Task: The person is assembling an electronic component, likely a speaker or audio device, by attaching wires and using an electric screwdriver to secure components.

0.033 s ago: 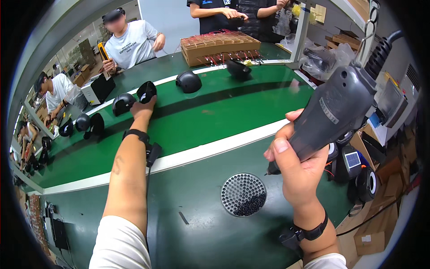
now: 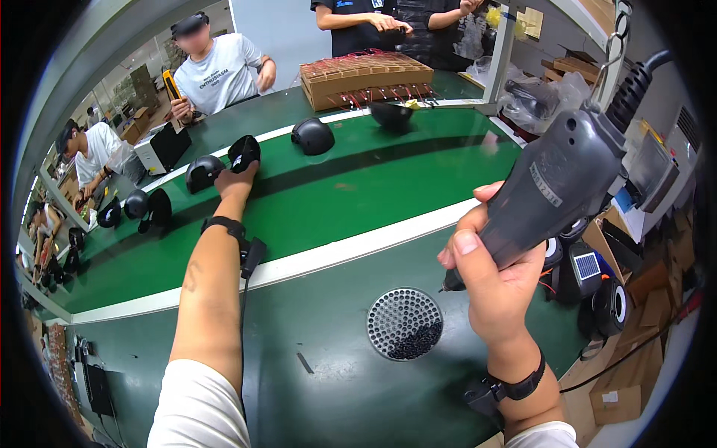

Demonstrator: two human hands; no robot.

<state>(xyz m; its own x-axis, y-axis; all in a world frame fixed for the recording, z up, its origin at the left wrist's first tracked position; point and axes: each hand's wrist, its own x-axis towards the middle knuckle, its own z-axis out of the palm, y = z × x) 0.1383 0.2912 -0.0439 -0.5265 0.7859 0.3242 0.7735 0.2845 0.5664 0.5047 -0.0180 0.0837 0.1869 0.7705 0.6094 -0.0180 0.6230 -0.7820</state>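
My right hand [image 2: 497, 276] is wrapped round a dark grey electric screwdriver [image 2: 556, 187], which hangs from a hook with its cable at the top. Its thin tip points down beside a round perforated tray [image 2: 396, 310] on the bench, where small black screws are heaped at the lower edge. Stretched out over the green belt, my left hand [image 2: 237, 179] grips a black plastic shell [image 2: 244, 151] whose hollow side shows; the fingertips are partly hidden. Just left of it sits a rounded black shell [image 2: 203, 173].
More black shells [image 2: 314, 137] lie along the green conveyor belt [image 2: 358, 187]. Behind it stands a cardboard box [image 2: 366, 82] with red wires. Solar lamp housings [image 2: 586, 265] crowd the right. Co-workers [image 2: 224, 75] stand or sit across the belt. A dark strip [image 2: 305, 363] lies on the bench.
The black shell at the belt's far right has shifted slightly left. Both hands keep nearly the same place and hold.
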